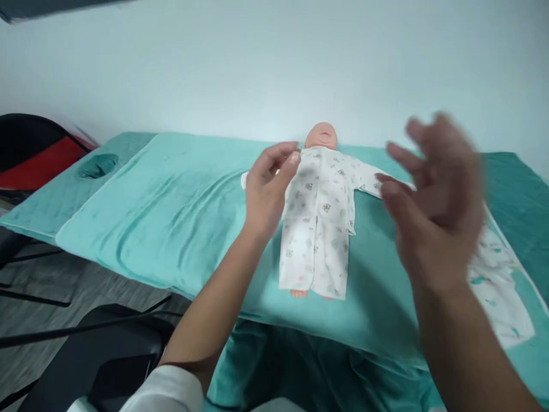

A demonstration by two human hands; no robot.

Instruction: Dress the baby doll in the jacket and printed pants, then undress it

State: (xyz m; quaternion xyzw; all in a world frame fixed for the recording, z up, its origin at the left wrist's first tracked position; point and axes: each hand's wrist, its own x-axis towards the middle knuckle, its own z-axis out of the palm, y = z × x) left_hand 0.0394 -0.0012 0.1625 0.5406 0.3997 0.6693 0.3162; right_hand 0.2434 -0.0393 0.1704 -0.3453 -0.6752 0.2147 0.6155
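A baby doll (321, 136) lies on its back on a teal towel (171, 212), dressed in a white printed sleepsuit (319, 229). My left hand (268, 186) rests at the doll's shoulder, fingers curled at the suit's sleeve edge, pinching or touching the cloth. My right hand (433, 189) hovers above the doll's other sleeve, blurred by motion, fingers spread and holding nothing. The doll's feet (299, 293) peek out below the suit.
The towel covers a teal massage table (98, 166) with a face hole at the left end. Another white printed garment (497, 292) lies at the right. A black and red chair (34, 151) stands at far left; a dark stool (115, 349) sits below.
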